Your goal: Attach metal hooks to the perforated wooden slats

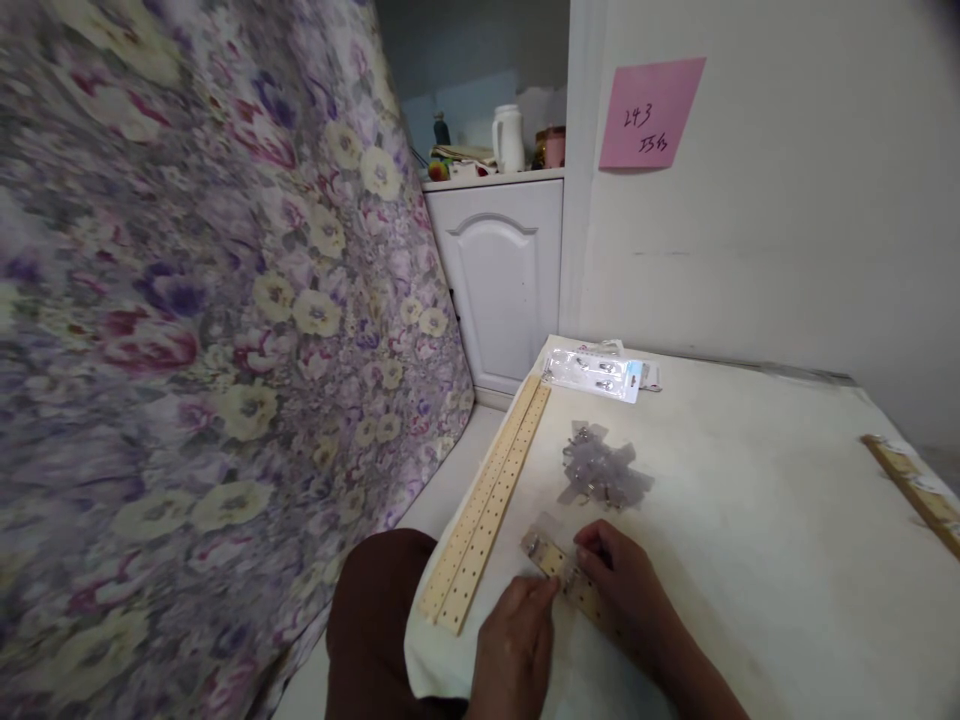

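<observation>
My left hand (517,640) and my right hand (626,585) meet over a short wooden strip with holes (559,568) that lies on the white table (750,520) near its front edge. Both hands have their fingers pinched together at the strip, around a small metal piece (568,577) that I cannot make out clearly. Just beyond the hands lies a heap of small clear plastic bags with metal parts (604,472). Two long wooden strips with rows of holes (487,505) lie side by side along the table's left edge.
A clear blister pack (596,373) lies at the table's far left corner. Another wooden strip (915,490) sits at the right edge. A floral cloth (210,330) hangs at left. Behind it are a white cabinet (502,280) and a pink note (651,112) on the wall.
</observation>
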Available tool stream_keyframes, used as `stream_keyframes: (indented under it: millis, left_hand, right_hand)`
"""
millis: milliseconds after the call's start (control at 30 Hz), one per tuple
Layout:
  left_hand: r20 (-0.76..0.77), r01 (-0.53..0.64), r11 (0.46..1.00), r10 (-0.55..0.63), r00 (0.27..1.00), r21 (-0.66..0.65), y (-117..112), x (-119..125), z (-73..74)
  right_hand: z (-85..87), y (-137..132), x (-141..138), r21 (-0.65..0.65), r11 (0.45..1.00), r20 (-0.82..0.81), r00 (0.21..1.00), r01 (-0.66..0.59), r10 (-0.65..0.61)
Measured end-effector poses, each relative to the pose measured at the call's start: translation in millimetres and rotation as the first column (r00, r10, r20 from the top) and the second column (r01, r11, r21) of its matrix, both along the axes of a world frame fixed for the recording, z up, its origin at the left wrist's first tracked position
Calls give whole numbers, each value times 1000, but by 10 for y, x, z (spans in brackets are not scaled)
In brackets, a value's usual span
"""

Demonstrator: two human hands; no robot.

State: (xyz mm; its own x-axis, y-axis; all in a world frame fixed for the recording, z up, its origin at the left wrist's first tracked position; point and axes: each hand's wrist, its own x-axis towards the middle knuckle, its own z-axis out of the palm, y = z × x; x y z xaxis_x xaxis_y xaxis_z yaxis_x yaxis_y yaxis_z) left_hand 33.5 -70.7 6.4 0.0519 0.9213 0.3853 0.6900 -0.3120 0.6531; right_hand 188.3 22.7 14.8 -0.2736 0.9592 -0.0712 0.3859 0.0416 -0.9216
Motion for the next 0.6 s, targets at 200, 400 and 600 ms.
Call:
stream_keyframes:
  millis: [200,400,600]
  left_hand:
    - [-16,-12,1000,12,1000,16,1,11,6]
    - [14,-3,1000,3,1000,-13,-4,9,18]
    - [105,-50,998,53,993,-37,-6,3,21]
  right_hand:
    - [-37,20,1,0,1000,7,1000,-2,2]
    - [-26,21,-1,1,1000,5,1000,0,0]
    - [-10,6,6,10,1000,-7,1000,-6,7]
